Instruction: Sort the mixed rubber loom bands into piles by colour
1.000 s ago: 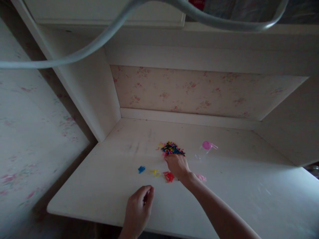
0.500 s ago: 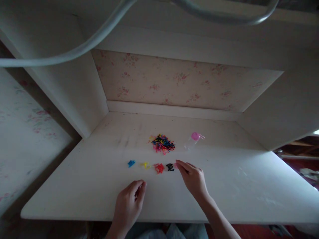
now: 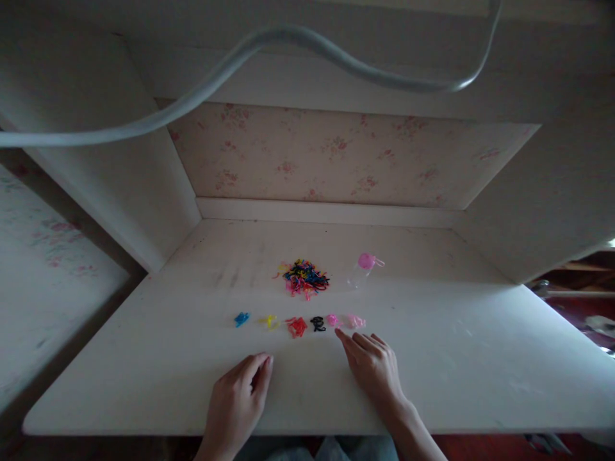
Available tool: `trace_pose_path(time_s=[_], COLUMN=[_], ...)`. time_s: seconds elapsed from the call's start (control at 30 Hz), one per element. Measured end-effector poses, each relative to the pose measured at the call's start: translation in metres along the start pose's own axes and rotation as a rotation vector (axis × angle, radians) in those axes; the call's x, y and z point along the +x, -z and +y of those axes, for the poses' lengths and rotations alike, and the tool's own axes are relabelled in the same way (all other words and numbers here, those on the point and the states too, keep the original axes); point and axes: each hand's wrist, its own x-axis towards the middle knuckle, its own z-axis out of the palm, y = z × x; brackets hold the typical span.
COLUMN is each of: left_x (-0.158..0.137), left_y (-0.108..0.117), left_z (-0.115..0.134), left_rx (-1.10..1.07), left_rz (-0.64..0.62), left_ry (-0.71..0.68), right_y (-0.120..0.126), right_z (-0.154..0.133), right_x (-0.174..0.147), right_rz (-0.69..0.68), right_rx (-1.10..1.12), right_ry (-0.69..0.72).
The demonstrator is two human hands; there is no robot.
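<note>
My left hand [image 3: 239, 398] is closed in a pinch above the table's near part; anything between its fingertips is hidden. My right hand [image 3: 373, 366] has its fingers stretched forward, a little apart, just short of a bright pink pile [image 3: 332, 319] of small elastic bands. In a row beside that pile are blue bands [image 3: 241, 319], yellow bands [image 3: 270, 321], red bands [image 3: 296, 327], black bands [image 3: 318, 323] and pale pink bands [image 3: 356, 321]. Behind the row lies a larger heap of mixed-colour bands [image 3: 306, 280].
A small clear bottle [image 3: 358, 276] with a pink cap [image 3: 366, 260] lies right of the heap. White panels enclose the white tabletop [image 3: 144, 365] at the back and sides. A pale cable [image 3: 288, 35] hangs across the upper view.
My right hand has drawn back from the bright pink bands and its fingers have loosened, uncovering both pink piles. My left hand stays pinched. The view has shifted slightly.
</note>
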Motion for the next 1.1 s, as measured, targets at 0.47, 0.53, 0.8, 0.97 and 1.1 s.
trace_pose_path(time_s=[0.47, 0.53, 0.8, 0.97, 1.1], left_x=[0.001, 0.002, 0.003, 0.002, 0.019], left_y=[-0.003, -0.003, -0.004, -0.004, 0.004], left_z=[0.001, 0.001, 0.005, 0.006, 0.018], left_rx=[0.095, 0.096, 0.079, 0.045, 0.043], left_rz=[-0.003, -0.003, -0.029, -0.012, -0.064], left_ry=[-0.039, -0.038, -0.019, 0.01, 0.054], right_y=[0.006, 0.01, 0.024, 0.026, 0.024], right_z=[-0.002, -0.003, -0.007, -0.01, -0.008], right_x=[-0.007, -0.016, -0.029, -0.021, -0.022], right_rz=[-0.054, -0.015, -0.157, -0.208, -0.219], right_rx=[0.1, 0.149, 0.17, 0.156, 0.17], right_ry=[-0.132, -0.194, -0.316, -0.294, -0.289])
